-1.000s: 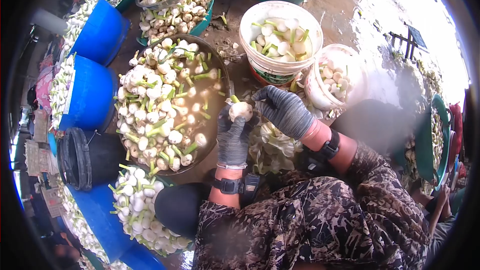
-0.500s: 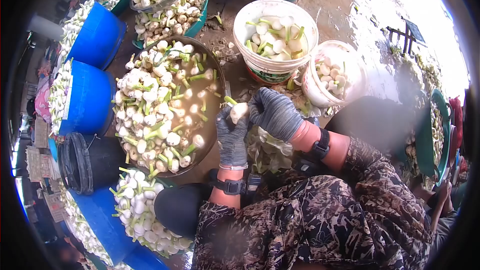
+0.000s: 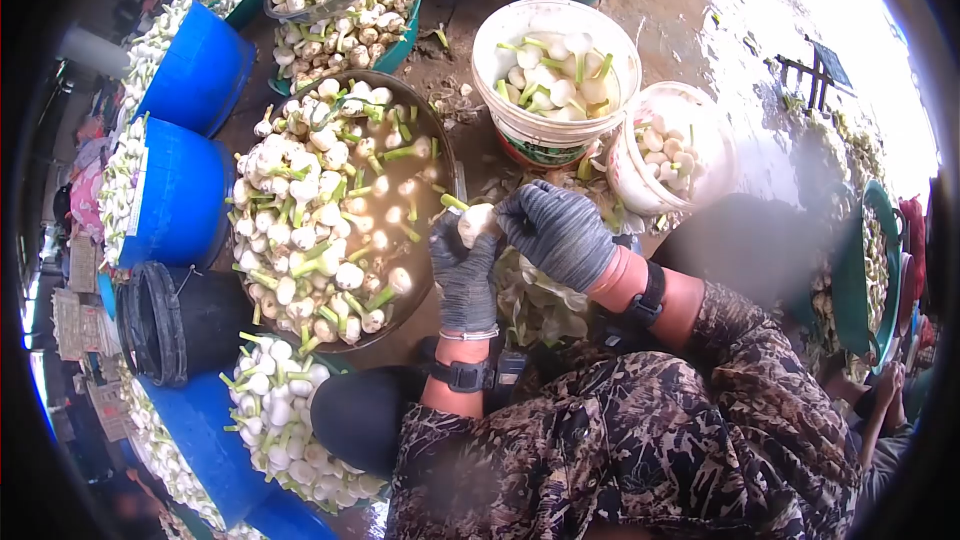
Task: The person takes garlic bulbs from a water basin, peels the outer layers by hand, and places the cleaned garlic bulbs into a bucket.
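A: State the position of the white bulb.
B: Held in the left hand, upper side exposed, its short green stem pointing up and to the left.

A: Condition of that hand?
B: Grey-gloved, fingers closed around the bulb from below.

A: And the right hand?
B: Also gloved; fingers bent and drawn narrowly together at the bulb's right side. Their tips are partly hidden, so I cannot fairly certify whether they grip it.

A: Items near the hands?
B: To the left, a wide round basin of stemmed bulbs, part heaped, part lying in brown water. Beyond the hands, a white bucket containing bulbs in liquid.

A: Anything beside that?
B: A pinkish-white bucket to its right, bulbs inside. Below the hands, pale leafy scraps.

A: Left of the basin?
B: A black bucket tipped on its side, and blue tubs bearing more bulbs.
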The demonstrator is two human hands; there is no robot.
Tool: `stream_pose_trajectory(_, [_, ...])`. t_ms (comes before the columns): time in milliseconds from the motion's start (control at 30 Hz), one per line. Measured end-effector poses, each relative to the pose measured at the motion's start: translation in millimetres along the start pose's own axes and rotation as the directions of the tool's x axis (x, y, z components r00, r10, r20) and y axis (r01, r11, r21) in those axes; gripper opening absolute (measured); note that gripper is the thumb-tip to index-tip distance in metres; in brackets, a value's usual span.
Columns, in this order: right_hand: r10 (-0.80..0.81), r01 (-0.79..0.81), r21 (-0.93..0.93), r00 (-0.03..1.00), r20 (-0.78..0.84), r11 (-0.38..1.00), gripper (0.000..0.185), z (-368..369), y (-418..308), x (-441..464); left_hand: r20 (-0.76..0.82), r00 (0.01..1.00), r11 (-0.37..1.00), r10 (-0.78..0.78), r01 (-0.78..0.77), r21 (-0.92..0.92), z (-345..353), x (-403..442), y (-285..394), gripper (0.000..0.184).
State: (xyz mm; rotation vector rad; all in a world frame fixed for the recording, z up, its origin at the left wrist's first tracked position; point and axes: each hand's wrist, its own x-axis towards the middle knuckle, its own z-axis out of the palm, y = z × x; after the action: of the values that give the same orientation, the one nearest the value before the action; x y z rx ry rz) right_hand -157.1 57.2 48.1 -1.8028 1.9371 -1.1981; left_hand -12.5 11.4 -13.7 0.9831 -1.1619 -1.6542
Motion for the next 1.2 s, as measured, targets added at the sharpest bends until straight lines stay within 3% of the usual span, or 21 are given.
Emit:
stream_pose_trajectory(33, [0.029,-0.029,-0.107,1.0,0.003,0.994,0.011,1,-3,0,0.047,0.999,0.998,0.021,-0.024,0.057,-6,4,-3,0.039])
stream_pose_trajectory(167, [-0.001,0.001,-0.097,1.0,-0.001,0.995,0.013,3,2,4,0.137,0.99,0.929,0.029,-0.077,0.362,-12,8,-6,0.037])
stream_pose_trajectory(233, [0.086,-0.088,0.037,0.995,0.042,0.995,0.013,0,1,4,0.069,0.985,0.973,0.157,-0.167,0.162,-6,-5,1,0.038])
stream_pose_trajectory(267, [0.084,-0.086,0.037,0.996,0.041,0.996,0.013,0,6,4,0.07,0.985,0.972,0.16,-0.169,0.162,0,-9,8,0.038])
stream_pose_trajectory(300, [0.159,-0.161,0.108,0.987,0.022,0.981,0.012,4,15,4,0.087,0.995,0.987,0.057,-0.043,-0.157,6,-12,16,0.041])
stream_pose_trajectory(333, [0.234,-0.231,0.181,0.972,0.008,0.956,0.012,8,27,5,0.136,0.99,0.886,-0.034,0.093,-0.454,8,-14,21,0.044])
stream_pose_trajectory(400, [0.247,-0.25,-0.028,0.966,-0.08,0.968,0.015,10,59,11,0.199,0.979,0.872,-0.034,0.127,-0.473,-1,-15,20,0.048])
stream_pose_trajectory(467, [0.404,-0.373,-0.297,0.914,0.047,0.879,0.017,-2,75,20,0.311,0.945,0.733,-0.096,0.279,-0.62,-2,-14,23,0.046])
stream_pose_trajectory(500, [0.404,-0.374,-0.296,0.914,0.046,0.879,0.017,-6,78,16,0.328,0.936,0.706,-0.131,0.32,-0.631,-2,-14,23,0.043])
stream_pose_trajectory(567, [0.265,-0.293,-0.351,0.956,-0.126,0.889,0.018,-19,67,21,0.343,0.931,0.701,-0.125,0.328,-0.634,-3,-9,25,0.041])
stream_pose_trajectory(600, [0.262,-0.288,-0.35,0.957,-0.122,0.891,0.018,-23,59,22,0.352,0.926,0.691,-0.135,0.342,-0.636,-5,-9,24,0.04])
stream_pose_trajectory(667, [-0.149,0.136,-0.13,0.984,-0.094,0.982,0.02,-41,18,25,0.344,0.923,0.68,-0.171,0.363,-0.637,-4,-8,17,0.04])
stream_pose_trajectory(700, [-0.22,0.218,-0.134,0.975,-0.004,0.967,0.021,-41,13,20,0.337,0.921,0.673,-0.194,0.375,-0.637,-2,-7,16,0.041])
stream_pose_trajectory(767, [-0.349,0.355,-0.112,0.934,0.074,0.928,0.019,-33,2,18,0.385,0.906,0.795,-0.173,0.36,-0.489,4,-7,22,0.047])
stream_pose_trajectory(800, [-0.294,0.304,-0.111,0.951,0.1,0.946,0.015,-27,2,14,0.392,0.903,0.868,-0.176,0.33,-0.371,8,-7,29,0.049])
stream_pose_trajectory(867, [-0.303,0.311,-0.167,0.95,0.068,0.936,0.011,-20,4,12,0.169,0.962,0.955,-0.214,0.242,-0.171,14,-12,25,0.049])
stream_pose_trajectory(1000, [-0.277,0.295,-0.233,0.955,0.11,0.927,0.012,-15,7,7,0.334,0.897,0.924,-0.289,0.353,-0.15,4,-15,31,0.05])
stream_pose_trajectory(1033, [-0.189,0.215,-0.225,0.973,0.132,0.95,0.013,-14,8,7,0.338,0.9,0.955,-0.275,0.295,-0.007,-2,-10,20,0.051])
stream_pose_trajectory(1067, [-0.096,0.129,-0.219,0.983,0.158,0.967,0.014,-14,9,4,0.332,0.907,0.96,-0.26,0.28,-0.012,-4,-9,21,0.051])
stream_pose_trajectory(1133, [-0.009,0.028,-0.133,0.989,0.147,0.991,0.015,-2,22,-4,0.446,0.894,0.989,0.052,-0.107,0.1,-6,-10,23,0.055])
stream_pose_trajectory(1200, [0.202,-0.264,0.3,0.954,0.223,0.917,0.015,10,38,-12,0.496,0.867,0.989,-0.052,-0.024,0.146,-7,-13,36,0.06])
